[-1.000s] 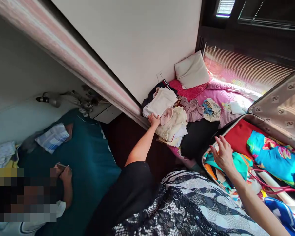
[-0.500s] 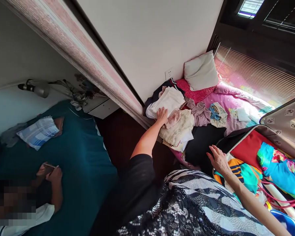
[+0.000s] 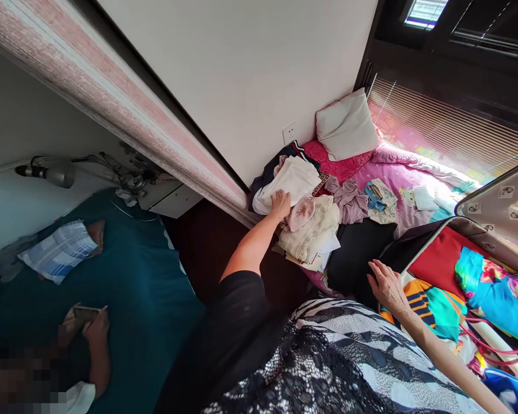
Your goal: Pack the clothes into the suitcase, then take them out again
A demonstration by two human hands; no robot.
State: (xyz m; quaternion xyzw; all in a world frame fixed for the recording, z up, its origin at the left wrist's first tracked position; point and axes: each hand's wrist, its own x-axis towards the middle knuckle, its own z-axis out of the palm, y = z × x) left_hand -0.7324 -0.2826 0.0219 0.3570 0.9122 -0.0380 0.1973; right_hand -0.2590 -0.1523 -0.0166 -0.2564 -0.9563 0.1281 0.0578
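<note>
My left hand [image 3: 280, 204] rests palm down on the near edge of a stack of folded white clothes [image 3: 294, 179], its fingers lying flat and apart. Just right of it are a pale pink garment [image 3: 301, 213] and a pile of cream lace clothes [image 3: 311, 233]. Beyond these lies a crumpled mauve garment [image 3: 351, 199]. Over the near edge of an open suitcase [image 3: 431, 241] hovers my right hand [image 3: 387, 284], fingers stretched out and holding nothing. In the suitcase are a red cloth [image 3: 440, 257], an orange and teal garment [image 3: 435, 305] and a bright blue floral one [image 3: 496, 296].
A white pillow [image 3: 347, 126] leans at the wall on pink bedding [image 3: 382, 167]. Past the curtain [image 3: 125, 109] on the left, a person holding a phone [image 3: 85, 313] lies on a dark green bed [image 3: 142, 287]. A lamp [image 3: 54, 174] stands behind.
The view has shifted slightly. My left hand stays on the white clothes with little change, and my right hand still hovers by the suitcase edge.
</note>
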